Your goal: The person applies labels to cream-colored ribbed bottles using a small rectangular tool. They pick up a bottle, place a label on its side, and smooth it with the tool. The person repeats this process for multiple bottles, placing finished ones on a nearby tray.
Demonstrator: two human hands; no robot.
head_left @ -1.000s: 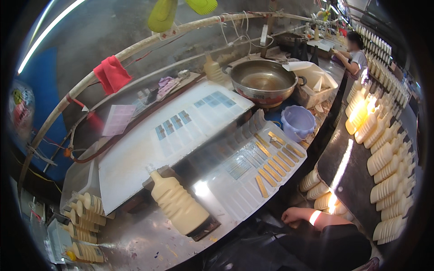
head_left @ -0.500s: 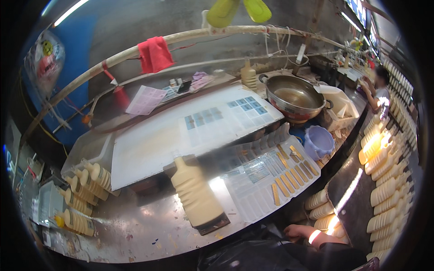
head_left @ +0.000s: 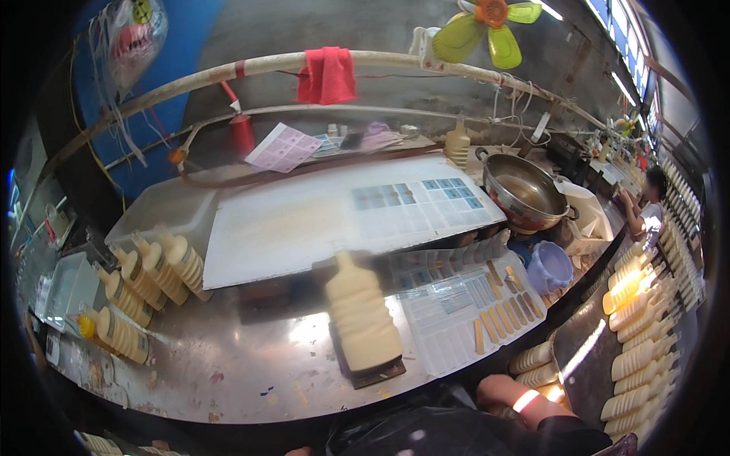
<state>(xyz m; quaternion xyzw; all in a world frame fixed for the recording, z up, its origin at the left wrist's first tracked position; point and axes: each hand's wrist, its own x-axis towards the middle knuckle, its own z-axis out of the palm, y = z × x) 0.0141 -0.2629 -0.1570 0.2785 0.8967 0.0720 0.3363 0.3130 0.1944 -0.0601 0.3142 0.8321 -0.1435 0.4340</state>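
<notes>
My right hand (head_left: 498, 389) is low at the right, below the table's front edge, beside cream ribbed bottles (head_left: 532, 356). Its wrist bends downward and the fingers are hidden, so a grip cannot be made out. Of my left hand (head_left: 299, 451), only a sliver of skin seems to show at the bottom edge. Neither hand touches the cream ribbed bottle (head_left: 363, 323) lying on a dark stand at the middle of the metal table. To its right lies a clear plastic tray (head_left: 433, 346) with gold and brown strips.
A white board (head_left: 281, 228) with blue label sheets (head_left: 452, 194) spans the table. Several cream bottles (head_left: 156, 273) stand at left. A metal pan (head_left: 525, 190) and a purple bucket (head_left: 549, 267) are at right. Another person (head_left: 646, 213) sits far right, near rows of bottles.
The view has turned, so the table's things appear shifted right. My right hand's fingers now show less, bent down by the bottles. A sliver of skin appears at the bottom edge.
</notes>
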